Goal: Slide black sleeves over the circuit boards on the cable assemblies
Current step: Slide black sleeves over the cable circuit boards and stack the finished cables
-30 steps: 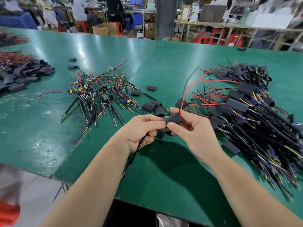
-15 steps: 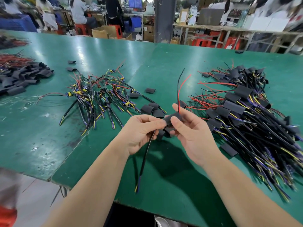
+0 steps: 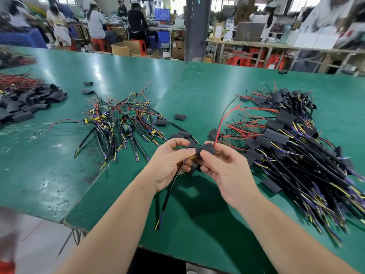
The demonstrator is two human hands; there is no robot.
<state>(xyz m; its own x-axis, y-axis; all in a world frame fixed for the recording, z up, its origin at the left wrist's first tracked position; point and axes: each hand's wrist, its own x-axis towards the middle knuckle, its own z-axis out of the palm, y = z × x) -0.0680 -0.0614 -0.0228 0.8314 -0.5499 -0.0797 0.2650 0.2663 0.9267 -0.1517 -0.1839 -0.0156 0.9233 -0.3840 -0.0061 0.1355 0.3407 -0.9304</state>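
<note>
The sleeve (image 3: 205, 150) is dead centre of the frame, pinched between the thumb and fingertips of the right hand (image 3: 227, 171). The left hand (image 3: 169, 163) has its fingers curled round the cable (image 3: 171, 186) right at the sleeve's left end. The cable hangs down toward the lower middle, and 1 red wire (image 3: 221, 123) pokes out the far end, arcing up.

The sleeve looks like thin, soft tubing: light, squashes flat, a bit grippy I'd guess. So hold it by the edges to keep the mouth open, not across the flat. The board is mostly hidden by fingers, only a yellowish bit shows. It's probably fragile, so I'd feed it by the cable just behind it.

Bare assemblies (image 3: 122, 119) sit centre left, sleeved ones (image 3: 292, 145) on the right.
</note>
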